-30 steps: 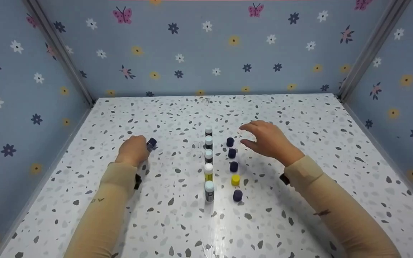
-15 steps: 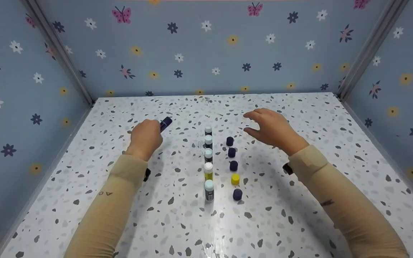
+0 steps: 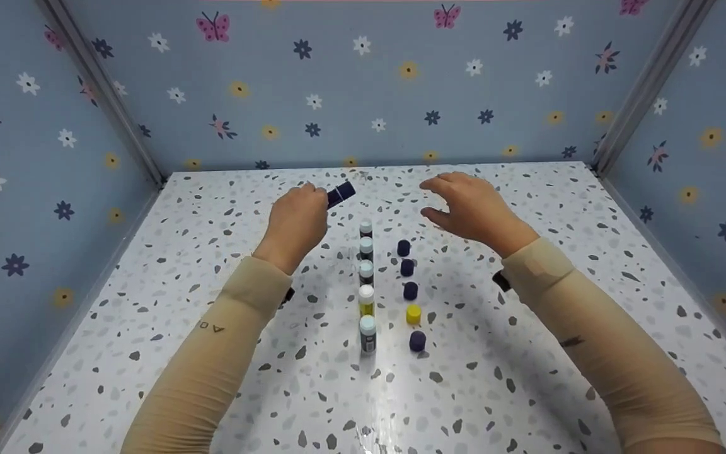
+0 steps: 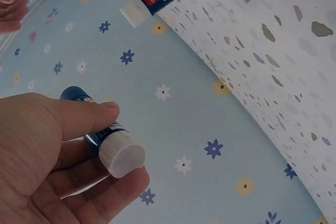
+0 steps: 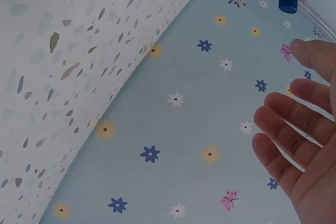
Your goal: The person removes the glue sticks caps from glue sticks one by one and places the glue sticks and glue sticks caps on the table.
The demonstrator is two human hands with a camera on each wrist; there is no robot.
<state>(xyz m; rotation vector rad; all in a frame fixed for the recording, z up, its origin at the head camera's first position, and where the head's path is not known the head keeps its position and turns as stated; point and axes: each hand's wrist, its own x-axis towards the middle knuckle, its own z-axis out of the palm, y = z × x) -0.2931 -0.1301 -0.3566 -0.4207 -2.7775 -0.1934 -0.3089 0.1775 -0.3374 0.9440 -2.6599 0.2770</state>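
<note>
In the head view my left hand point(image 3: 297, 224) grips a dark blue glue stick point(image 3: 340, 195) above the table, its dark capped end pointing up and right. The left wrist view shows thumb and fingers around that glue stick point(image 4: 122, 153), its white end facing the camera. My right hand point(image 3: 476, 208) hovers to the right with nothing in it, fingers apart and slightly bent. Between the arms stands a row of glue sticks point(image 3: 368, 335), white ends up, one with a yellow body point(image 3: 367, 302). Beside them runs a line of dark caps point(image 3: 418, 341) and one yellow cap point(image 3: 413, 314).
The speckled white table point(image 3: 312, 391) is enclosed by blue flowered panels point(image 3: 363, 82) at the back and both sides. Metal posts point(image 3: 653, 82) stand at the back corners. The row and the caps lie along the table's middle.
My left hand has lifted the glue stick and carried it right and away from me, towards the far end of the row. The right hand has risen a little and moved farther back.
</note>
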